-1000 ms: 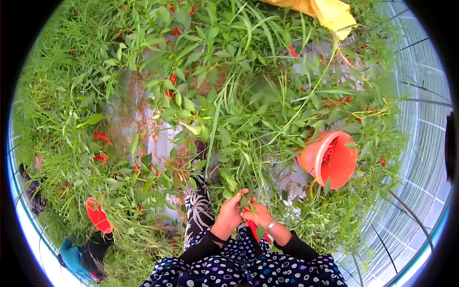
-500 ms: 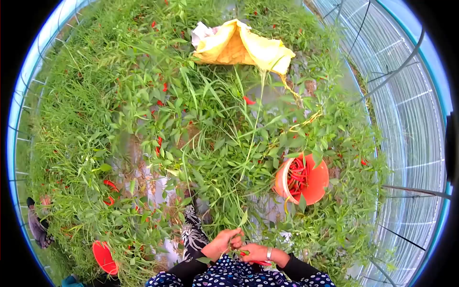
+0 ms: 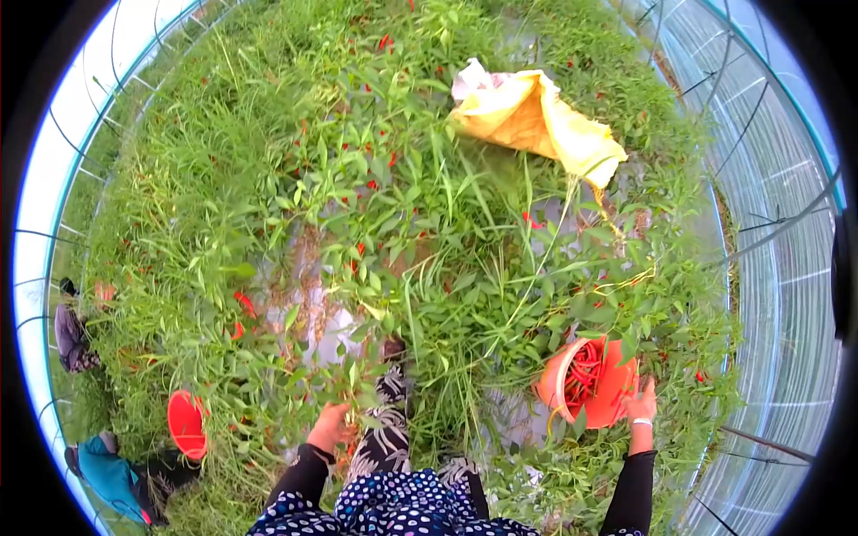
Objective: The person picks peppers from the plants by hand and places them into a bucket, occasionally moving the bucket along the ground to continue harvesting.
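Note:
My right hand [image 3: 642, 402] is at the right-hand rim of an orange-red bucket [image 3: 615, 393], its fingers closed over the edge. Long red chili peppers [image 3: 583, 371] lie inside the bucket, heaped toward its left wall. Low on the left, my left hand [image 3: 331, 425] is in among green leaves in front of my left leg. Its fingers look curled; foliage hides whatever they hold. Pepper plants [image 3: 447, 295] bearing red chilies surround both hands.
A yellow sack [image 3: 536, 121] lies on the plants farther ahead. At left are a red tub [image 3: 187, 424], a person in a teal top [image 3: 109, 473] and another person [image 3: 70, 330]. Translucent sheeting [image 3: 786, 295] with bent hoops runs along the right.
My hands were together at my lap, with a red chili at the right one. They have parted, right hand out to the bucket, left hand to the left. The view has shifted.

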Demonstrator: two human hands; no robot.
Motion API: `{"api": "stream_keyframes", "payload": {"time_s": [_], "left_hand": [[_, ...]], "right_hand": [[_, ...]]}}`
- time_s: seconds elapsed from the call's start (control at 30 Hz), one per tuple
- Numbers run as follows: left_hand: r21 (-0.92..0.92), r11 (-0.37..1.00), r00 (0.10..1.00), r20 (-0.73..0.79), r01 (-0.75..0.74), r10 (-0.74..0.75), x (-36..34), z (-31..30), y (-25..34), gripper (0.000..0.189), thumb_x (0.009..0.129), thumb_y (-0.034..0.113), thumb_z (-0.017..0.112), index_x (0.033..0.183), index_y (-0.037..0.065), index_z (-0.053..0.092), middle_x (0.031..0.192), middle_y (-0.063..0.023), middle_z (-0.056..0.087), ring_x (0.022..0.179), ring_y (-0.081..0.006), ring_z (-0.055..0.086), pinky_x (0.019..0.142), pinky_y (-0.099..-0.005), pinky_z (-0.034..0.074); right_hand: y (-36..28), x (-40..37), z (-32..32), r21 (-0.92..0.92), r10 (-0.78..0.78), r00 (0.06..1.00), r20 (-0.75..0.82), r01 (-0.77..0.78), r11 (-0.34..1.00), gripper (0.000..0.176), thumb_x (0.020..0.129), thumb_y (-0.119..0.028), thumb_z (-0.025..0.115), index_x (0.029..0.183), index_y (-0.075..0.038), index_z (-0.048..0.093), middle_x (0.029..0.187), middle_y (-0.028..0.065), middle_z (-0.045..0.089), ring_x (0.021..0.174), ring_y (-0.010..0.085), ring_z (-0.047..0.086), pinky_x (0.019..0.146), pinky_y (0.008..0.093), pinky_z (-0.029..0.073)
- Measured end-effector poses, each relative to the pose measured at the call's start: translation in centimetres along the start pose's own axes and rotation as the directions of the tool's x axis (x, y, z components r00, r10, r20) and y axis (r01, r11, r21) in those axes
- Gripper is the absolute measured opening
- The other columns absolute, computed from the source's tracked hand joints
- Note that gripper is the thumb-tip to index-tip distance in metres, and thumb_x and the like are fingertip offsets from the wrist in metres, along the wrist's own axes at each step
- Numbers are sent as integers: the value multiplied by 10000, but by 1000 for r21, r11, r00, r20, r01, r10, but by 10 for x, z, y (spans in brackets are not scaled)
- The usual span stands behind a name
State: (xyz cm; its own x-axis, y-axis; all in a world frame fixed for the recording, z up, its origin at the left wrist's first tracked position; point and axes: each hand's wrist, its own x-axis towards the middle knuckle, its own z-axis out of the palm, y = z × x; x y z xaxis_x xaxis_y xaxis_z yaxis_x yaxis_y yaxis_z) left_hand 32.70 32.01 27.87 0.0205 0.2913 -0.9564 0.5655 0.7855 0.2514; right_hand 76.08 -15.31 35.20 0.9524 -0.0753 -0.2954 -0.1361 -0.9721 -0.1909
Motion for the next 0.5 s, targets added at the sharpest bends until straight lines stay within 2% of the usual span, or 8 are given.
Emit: {"api": "stream_keyframes", "payload": {"time_s": [0.07, 0.1, 0.17, 0.23, 0.27, 0.33, 0.4, 0.5], "left_hand": [[-256, 964, 997, -58, -73, 60, 17, -11, 12, 606, 763, 197, 573, 1287, 159, 271, 1114, -123, 451, 849, -321, 480, 535, -474, 411], [-246, 948, 979, -82, -203, 188, 38, -19, 14, 640, 753, 197, 592, 1301, 135, 267, 1078, -123, 456, 851, -291, 474, 575, -485, 411], [-91, 972, 949, -250, -218, 190, 35, -5, 61, 711, 736, 267, 628, 1313, 52, 272, 1206, -143, 434, 1049, -305, 438, 777, -511, 379], [-71, 981, 934, -326, -179, 147, 60, 1, 95, 744, 728, 296, 641, 1310, 9, 278, 1255, -159, 415, 1122, -306, 411, 851, -505, 356], [-83, 968, 928, -314, -239, 202, 65, 7, 118, 777, 714, 318, 653, 1304, -19, 275, 1268, -179, 398, 1145, -295, 396, 884, -459, 344], [-107, 928, 903, -292, -357, 314, 86, 19, 163, 850, 688, 362, 679, 1292, -76, 271, 1293, -219, 364, 1192, -272, 365, 950, -365, 320], [31, 897, 839, -341, -441, 424, 131, 25, 201, 837, 669, 409, 680, 1259, -75, 337, 1241, -223, 427, 1152, -272, 418, 926, -336, 343], [404, 813, 803, -251, -421, 540, 194, 33, 257, 838, 653, 420, 693, 1251, -60, 356, 1201, -206, 465, 1064, -272, 490, 884, -329, 376]], "right_hand": [[27, 14, 24, 96, -145, 980, -138, 159, 983, 715, 655, -103, 651, 1284, 9, 330, 1165, 201, 509, 1079, 287, 499, 891, 334, 405], [31, 6, 39, 48, -160, 985, -66, 163, 985, 715, 655, -103, 651, 1284, 9, 330, 1165, 201, 509, 1079, 287, 499, 891, 334, 405], [17, 3, 62, 608, -124, 991, 56, 65, 791, 526, 707, -69, 614, 1192, 29, 436, 1036, 176, 563, 915, 244, 567, 819, 322, 442], [-41, -27, 70, 520, -51, 936, 348, -148, 841, 435, 740, -61, 593, 1150, 22, 477, 1001, 121, 580, 883, 164, 556, 753, 273, 449], [-66, -42, 80, 605, -158, 897, 413, -140, 784, 390, 751, -70, 588, 1122, 10, 500, 963, 105, 596, 852, 149, 555, 680, 241, 445], [-117, -66, 99, 612, -159, 811, 562, -279, 740, 364, 761, -32, 563, 1117, 12, 500, 949, 94, 597, 816, 156, 566, 647, 244, 451], [-165, -84, 114, 632, -254, 714, 652, -327, 703, 344, 771, -4, 539, 1109, 32, 487, 968, 104, 589, 834, 176, 578, 733, 273, 468], [-230, -102, 123, 602, -356, 588, 726, -294, 743, 336, 773, 22, 528, 1105, 40, 480, 993, 109, 582, 864, 177, 579, 770, 279, 467]]}}
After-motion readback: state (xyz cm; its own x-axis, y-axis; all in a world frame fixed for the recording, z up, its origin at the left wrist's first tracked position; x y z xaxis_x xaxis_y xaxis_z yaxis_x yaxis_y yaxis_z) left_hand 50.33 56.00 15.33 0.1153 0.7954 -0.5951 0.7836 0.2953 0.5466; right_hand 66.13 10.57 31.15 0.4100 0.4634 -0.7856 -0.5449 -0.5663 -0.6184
